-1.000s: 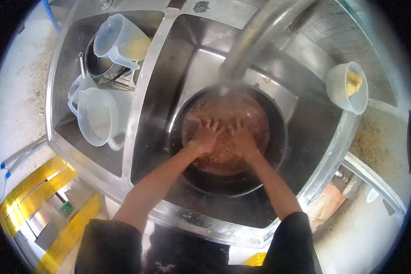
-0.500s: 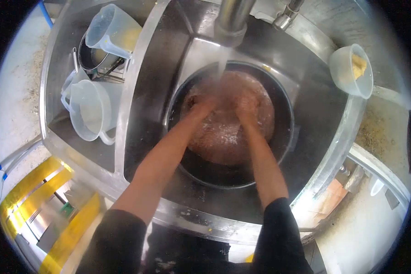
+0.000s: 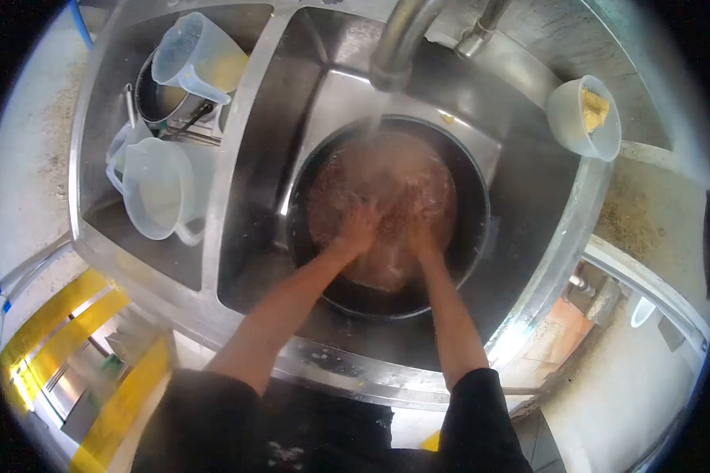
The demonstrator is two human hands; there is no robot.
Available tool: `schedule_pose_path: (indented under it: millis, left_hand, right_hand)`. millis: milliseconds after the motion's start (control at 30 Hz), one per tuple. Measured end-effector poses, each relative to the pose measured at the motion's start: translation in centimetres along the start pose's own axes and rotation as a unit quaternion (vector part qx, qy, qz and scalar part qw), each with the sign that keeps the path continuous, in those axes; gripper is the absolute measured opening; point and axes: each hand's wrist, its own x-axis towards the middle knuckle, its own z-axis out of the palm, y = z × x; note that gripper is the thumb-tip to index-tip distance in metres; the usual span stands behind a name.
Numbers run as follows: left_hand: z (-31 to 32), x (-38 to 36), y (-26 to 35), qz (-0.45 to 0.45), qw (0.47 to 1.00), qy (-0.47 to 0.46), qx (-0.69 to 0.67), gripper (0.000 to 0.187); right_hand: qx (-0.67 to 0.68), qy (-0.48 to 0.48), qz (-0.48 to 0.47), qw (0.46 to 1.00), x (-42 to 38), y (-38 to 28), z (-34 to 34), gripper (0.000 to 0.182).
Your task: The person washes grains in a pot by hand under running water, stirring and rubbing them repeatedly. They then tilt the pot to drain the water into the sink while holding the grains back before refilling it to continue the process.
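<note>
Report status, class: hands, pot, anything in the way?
Left hand and right hand both in reddish water, whether gripping hidden. Pot in sink under running tap. Nothing blocking.

The dark pot [image 3: 481,236] fills most of the right sink basin [image 3: 528,197]; only narrow gaps remain beside its wall; the faucet spout [image 3: 394,47] hangs over its far rim, blocking approach from above there; the left basin [image 3: 102,213] is crowded with two plastic jugs [image 3: 158,197]; a small bowl [image 3: 584,118] occupies the right ledge.
</note>
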Motion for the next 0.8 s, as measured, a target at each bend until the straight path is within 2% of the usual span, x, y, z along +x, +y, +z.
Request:
schedule_pose_path:
  millis: [67, 100, 133, 167, 200, 267, 300, 367, 400, 433, 467, 500, 567, 600, 633, 667, 700, 733, 767, 800]
  left_hand:
    - [5.5, 3.1, -2.4, 0.017, 0.99, 0.084, -0.112, 0.072]
    - [4.9, 2.6, -2.8, 0.016, 0.99, 0.081, -0.113, 0.072]
    - [3.9, 2.6, -3.5, 0.056, 0.996, 0.067, -0.001, 0.066]
    - [2.4, 3.1, -4.1, 0.095, 0.987, 0.056, 0.113, 0.062]
    - [1.2, 4.2, -4.4, 0.096, 0.987, 0.061, 0.115, 0.062]
    - [-1.5, 6.8, -4.8, 0.02, 0.984, 0.144, -0.107, 0.057]
    - [-4.6, 6.8, -4.6, 0.023, 0.983, 0.151, -0.104, 0.057]
    - [-11.9, 6.2, -3.9, -0.017, 0.996, -0.079, -0.028, 0.061]
    - [-11.6, 7.5, -5.0, -0.016, 0.997, -0.071, -0.025, 0.061]
    - [-10.3, 9.1, -6.9, -0.094, 0.987, 0.063, -0.118, 0.054]
    - [-8.7, 10.5, -8.3, -0.17, 0.944, 0.188, -0.21, 0.048]
    - [-8.6, 12.5, -9.5, -0.17, 0.945, 0.189, -0.207, 0.048]
    - [-8.7, 15.4, -11.6, -0.211, 0.885, 0.204, -0.362, 0.051]
    - [-9.5, 14.3, -11.4, -0.212, 0.886, 0.201, -0.36, 0.051]
    - [-12.3, 12.5, -10.9, -0.12, 0.946, 0.208, -0.217, 0.045]
    - [-14.7, 10.9, -10.4, -0.024, 0.976, 0.208, -0.068, 0.041]
    - [-16.2, 10.6, -10.1, -0.025, 0.976, 0.208, -0.066, 0.041]
    - [-17.9, 11.0, -9.8, -0.048, 0.992, 0.106, -0.044, 0.05]
    - [-19.6, 10.8, -9.1, -0.07, 0.997, 0.002, -0.023, 0.063]
    - [-22.9, 9.2, -8.0, -0.072, 0.997, 0.006, -0.023, 0.063]
  right_hand:
    - [-0.112, -0.065, -0.068, 0.989, 2.3, 1.9, 1.2, 0.068]
    - [-0.112, -0.068, -0.067, 0.989, 2.8, 2.9, 1.8, 0.068]
    - [0.031, 0.009, -0.12, 0.992, 3.6, 3.9, 2.1, 0.053]
    - [0.173, 0.089, -0.174, 0.965, 4.9, 4.4, 2.3, 0.045]
    - [0.172, 0.094, -0.177, 0.965, 6.7, 5.0, 3.1, 0.045]
    - [0.022, 0.166, -0.107, 0.98, 9.9, 6.0, 4.5, 0.04]
    - [0.022, 0.174, -0.109, 0.978, 9.3, 4.6, 2.8, 0.04]
    - [-0.185, 0.126, -0.093, 0.97, 6.7, -0.8, -2.4, 0.038]
    - [-0.186, 0.134, -0.094, 0.969, 7.1, -1.9, -3.5, 0.038]
    - [-0.161, 0.133, -0.091, 0.974, 8.3, -3.0, -4.7, 0.037]
    - [-0.136, 0.124, -0.086, 0.979, 8.9, -3.7, -5.3, 0.038]
    - [-0.132, 0.126, -0.086, 0.979, 9.2, -4.5, -6.2, 0.038]
    - [-0.021, 0.217, -0.126, 0.968, 9.4, -6.4, -8.3, 0.039]
    - [0.033, 0.26, -0.144, 0.954, 9.2, -6.9, -8.9, 0.04]
    - [0.087, 0.303, -0.161, 0.935, 9.1, -7.1, -9.1, 0.042]
    - [0.089, 0.304, -0.161, 0.935, 8.9, -7.0, -9.0, 0.042]
    - [0.101, 0.309, -0.201, 0.924, 8.8, -7.0, -8.9, 0.046]
    - [0.113, 0.314, -0.242, 0.911, 8.7, -7.1, -8.8, 0.053]
    - [0.112, 0.314, -0.245, 0.91, 8.5, -6.9, -8.6, 0.053]
    - [0.071, 0.276, -0.225, 0.932, 8.3, -6.6, -8.3, 0.057]
